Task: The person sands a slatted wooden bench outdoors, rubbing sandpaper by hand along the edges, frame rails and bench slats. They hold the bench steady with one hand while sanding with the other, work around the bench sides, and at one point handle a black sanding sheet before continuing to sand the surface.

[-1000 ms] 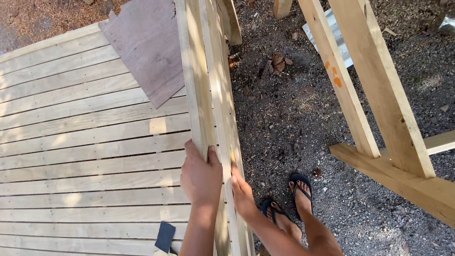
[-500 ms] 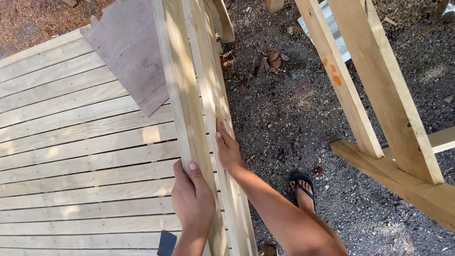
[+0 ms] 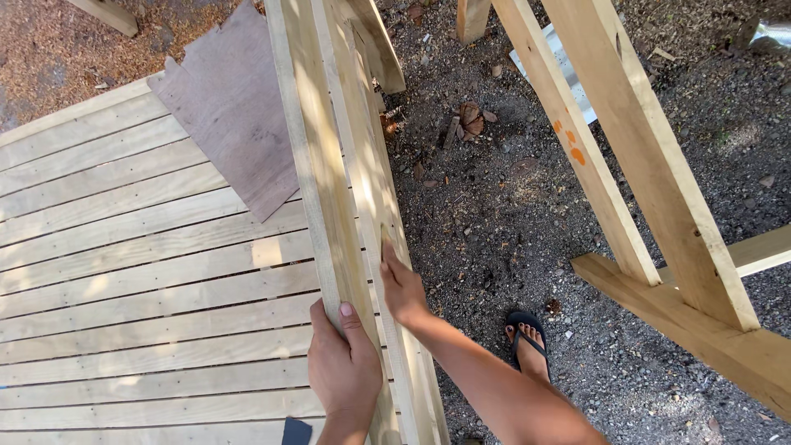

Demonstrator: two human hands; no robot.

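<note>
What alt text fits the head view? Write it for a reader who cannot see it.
Seen from above, a person's left hand grips a long pale wooden plank set on edge, while the right hand rests against a second plank beside it. To the left lies a slatted wooden deck with a brown board; to the right, dark gravel, a sandalled foot and a timber frame.

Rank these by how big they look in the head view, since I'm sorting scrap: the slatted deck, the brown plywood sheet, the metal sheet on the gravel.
1. Slatted deck, largest by far.
2. Brown plywood sheet.
3. Metal sheet, smallest, though beams hide part of it, so its full size is unsure.
</note>
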